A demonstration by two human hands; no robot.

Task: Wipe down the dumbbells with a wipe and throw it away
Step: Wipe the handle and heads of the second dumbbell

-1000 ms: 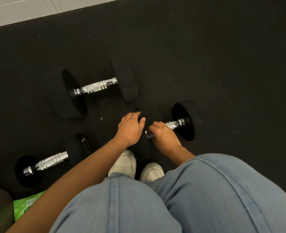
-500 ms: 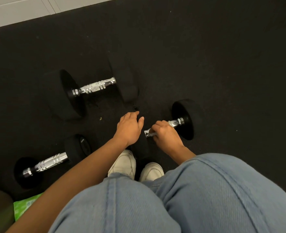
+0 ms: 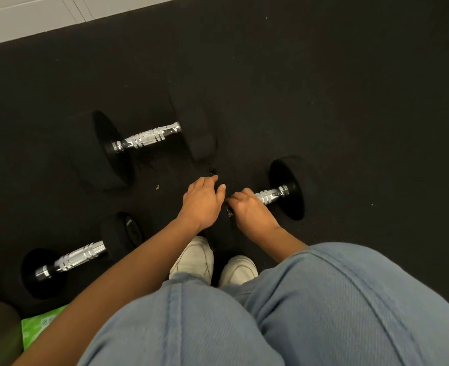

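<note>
A single camera worn on the person's head looks forward and steeply down at the floor. The jeans (image 3: 323,313) over the bent knees fill the frame from 4 to 7 o'clock, very near the lens, with the white shoes (image 3: 194,257) just beyond them. The left hand (image 3: 202,202) and right hand (image 3: 249,210) sit close to the centre, at the nearest dumbbell (image 3: 286,191), which runs toward 3 o'clock. The black floor mat (image 3: 323,101) takes nearly all the rest, with a large dumbbell (image 3: 144,140) at 10 o'clock and a small dumbbell (image 3: 72,260) at 8 o'clock. A pale tile strip (image 3: 27,17) at 11 o'clock lies farthest from the lens.
</note>
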